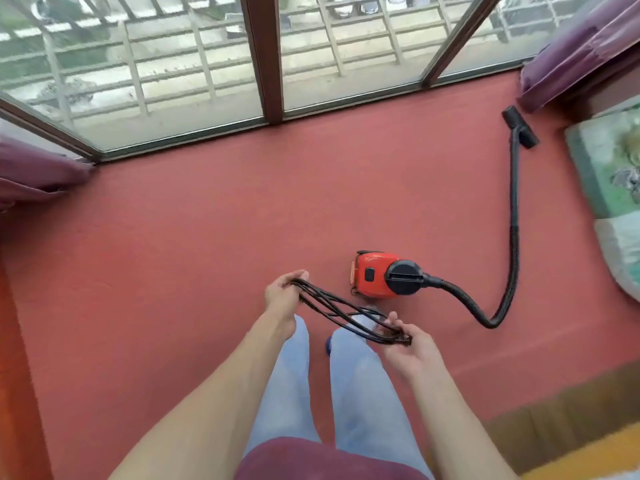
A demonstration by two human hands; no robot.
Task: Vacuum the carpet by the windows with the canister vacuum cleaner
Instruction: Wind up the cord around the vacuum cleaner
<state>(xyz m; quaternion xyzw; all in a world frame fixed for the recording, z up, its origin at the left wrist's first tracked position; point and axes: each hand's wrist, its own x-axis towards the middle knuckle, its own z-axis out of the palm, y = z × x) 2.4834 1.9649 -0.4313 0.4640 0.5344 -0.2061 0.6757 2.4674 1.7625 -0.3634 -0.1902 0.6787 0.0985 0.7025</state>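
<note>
A small red canister vacuum point(375, 274) sits on the red carpet point(194, 230) in front of my feet. Its black hose point(514, 237) curves right and runs up to the black floor nozzle point(520, 127), which lies near the window's right corner. I hold a looped bundle of black power cord point(341, 313) stretched between both hands. My left hand point(282, 294) grips one end of the loops, and my right hand point(408, 341) pinches the other end. The windows point(194, 64) line the far edge of the carpet.
Purple curtains hang at the left point(31, 171) and at the upper right point(575, 53). A bed or cushion with a green patterned cover point(609, 168) stands along the right edge. A wooden edge point(568, 420) lies at the lower right.
</note>
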